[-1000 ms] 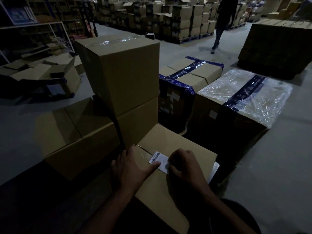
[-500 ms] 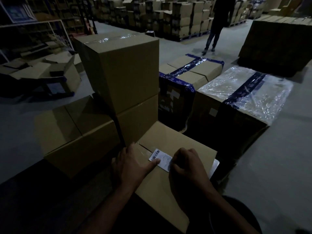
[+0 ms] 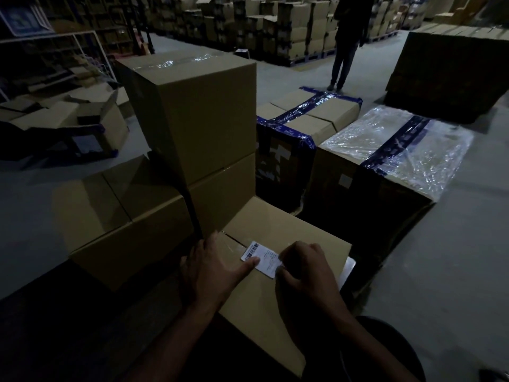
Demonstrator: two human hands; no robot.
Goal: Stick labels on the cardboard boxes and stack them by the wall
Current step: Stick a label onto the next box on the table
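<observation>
**While both hands press a barcode label onto a box top**

As the nearest cardboard box (image 3: pixel 278 238) lies flat in front of the person, a white label (image 3: pixel 261 257) sits near the middle of its top. The left hand (image 3: pixel 212 271) rests flat with straight fingers, its thumb tip on the label's barcode end. The right hand (image 3: pixel 305 274) has its fingers curled, pinching the label's other end.

Two stacked boxes (image 3: pixel 198 128) touch the box's far left edge; a lower box (image 3: pixel 115 216) sits left of them. Taped and film-wrapped boxes (image 3: pixel 396 144) stand to the right. Bare grey floor (image 3: pixel 454 257) opens on the right.

Compared with a second ago, the hands have barely shifted; the distant walker (image 3: pixel 347 37) has moved left.
</observation>
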